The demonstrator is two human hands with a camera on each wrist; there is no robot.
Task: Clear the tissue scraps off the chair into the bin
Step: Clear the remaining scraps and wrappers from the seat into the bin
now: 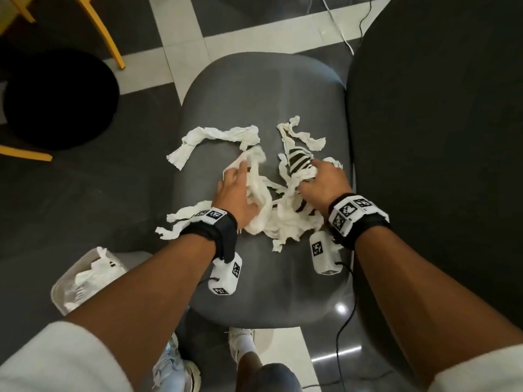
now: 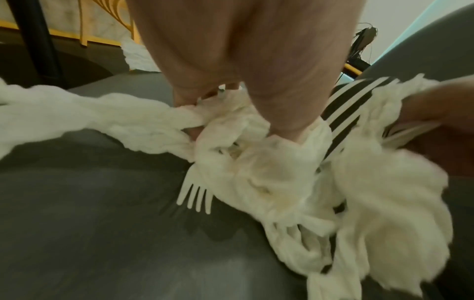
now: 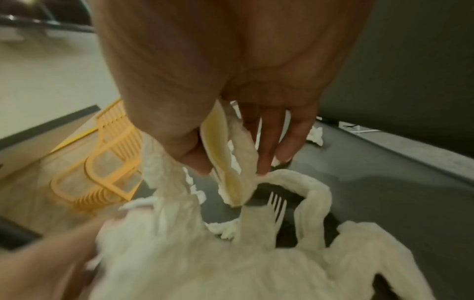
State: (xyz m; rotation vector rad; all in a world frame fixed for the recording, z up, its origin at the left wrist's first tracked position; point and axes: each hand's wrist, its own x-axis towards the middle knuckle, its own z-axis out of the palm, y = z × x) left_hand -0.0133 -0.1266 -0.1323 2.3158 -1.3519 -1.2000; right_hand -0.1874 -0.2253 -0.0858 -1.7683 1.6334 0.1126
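Note:
White tissue scraps [image 1: 283, 219] lie strewn over the grey chair seat [image 1: 254, 89], with a long strip [image 1: 220, 134] farther back. My left hand [image 1: 239, 178] reaches into the heap, and in the left wrist view its fingers [image 2: 282, 113] curl round bunched tissue [image 2: 238, 130]. My right hand [image 1: 318, 176] grips tissue beside a black-and-white striped paper piece [image 1: 300, 159]; in the right wrist view its thumb [image 3: 189, 154] and fingers pinch a folded strip [image 3: 231, 162]. A white plastic fork [image 2: 196, 194] pokes out from under the heap. The pale bin [image 1: 60, 281] stands on the floor at lower left and holds tissue.
A large black chair back [image 1: 438, 137] rises close on the right. A black round seat [image 1: 56, 100] and yellow chair legs [image 1: 102, 26] are at the left. A black cable [image 1: 339, 335] hangs by the seat's front edge, near my shoes [image 1: 243, 343].

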